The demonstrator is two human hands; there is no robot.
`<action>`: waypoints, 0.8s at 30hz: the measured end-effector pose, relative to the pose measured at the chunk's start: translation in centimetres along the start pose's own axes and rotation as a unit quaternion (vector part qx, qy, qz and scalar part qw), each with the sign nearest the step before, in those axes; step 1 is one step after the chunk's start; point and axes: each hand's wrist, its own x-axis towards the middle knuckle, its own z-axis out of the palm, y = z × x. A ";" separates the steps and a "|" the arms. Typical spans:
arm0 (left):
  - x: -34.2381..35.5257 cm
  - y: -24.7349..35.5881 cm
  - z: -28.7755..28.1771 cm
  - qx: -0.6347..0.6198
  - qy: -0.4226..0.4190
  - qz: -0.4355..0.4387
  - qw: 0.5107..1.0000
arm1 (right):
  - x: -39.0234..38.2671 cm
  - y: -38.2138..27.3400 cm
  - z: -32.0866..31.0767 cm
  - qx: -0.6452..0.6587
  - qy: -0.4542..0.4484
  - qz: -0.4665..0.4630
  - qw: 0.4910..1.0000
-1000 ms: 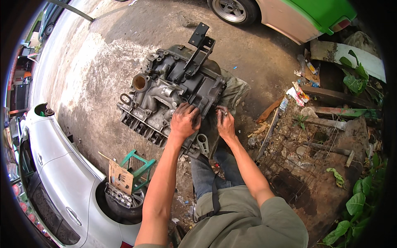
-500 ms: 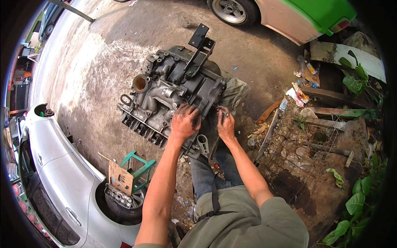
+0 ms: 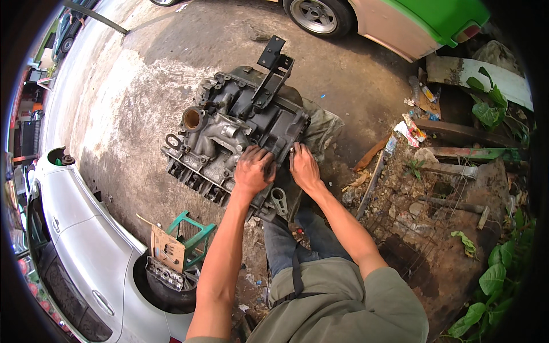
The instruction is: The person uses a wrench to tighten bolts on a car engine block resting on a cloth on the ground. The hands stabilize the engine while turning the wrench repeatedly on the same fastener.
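A greasy engine (image 3: 274, 123) lies in front of me, with a grey metal intake manifold (image 3: 220, 137) on its left part and a black bracket (image 3: 270, 77) rising from its far end. My left hand (image 3: 253, 170) rests on its near side, fingers curled down; whatever they grip is hidden. Just right of it, my right hand (image 3: 303, 168) pinches a tiny dark piece at the engine's near right edge, too small to name. Below the left hand, a grey metal arm with a round hole (image 3: 278, 197) sticks out near my knees.
A silver car (image 3: 86, 223) stands at the left, beside a green stool (image 3: 197, 243) with a cardboard piece (image 3: 167, 247) leaning there. A green and beige vehicle (image 3: 394, 26) is at the far right. Rubble, planks (image 3: 457, 132) and plants (image 3: 492, 280) line the right.
My right hand has moved left and slightly up to the engine's edge, closer to the left hand. The left hand stays nearly in place on the engine.
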 end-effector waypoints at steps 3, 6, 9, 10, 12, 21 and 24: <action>0.1 0.1 -0.1 0.006 -0.003 -0.002 1.000 | 0.6 0.8 0.2 0.014 0.006 0.004 1.000; 0.1 0.2 -0.2 0.005 0.005 -0.003 1.000 | 1.0 2.7 0.9 0.119 0.033 0.074 0.990; 0.3 0.3 -0.3 -0.003 0.007 0.003 1.000 | 2.4 5.8 2.5 0.354 0.026 0.325 0.876; 0.3 0.3 -0.3 -0.004 0.006 0.004 1.000 | 2.7 7.3 2.7 0.483 -0.014 0.419 0.769; 0.3 0.4 -0.3 0.002 0.017 0.003 1.000 | 2.4 9.5 3.9 0.645 -0.010 0.547 0.533; 0.4 0.5 -0.3 0.008 0.033 0.005 0.999 | -2.9 11.3 5.5 0.631 0.122 0.496 0.584; 0.4 0.5 -0.1 0.012 0.035 0.005 0.999 | -3.1 9.6 3.8 0.561 0.127 0.370 0.729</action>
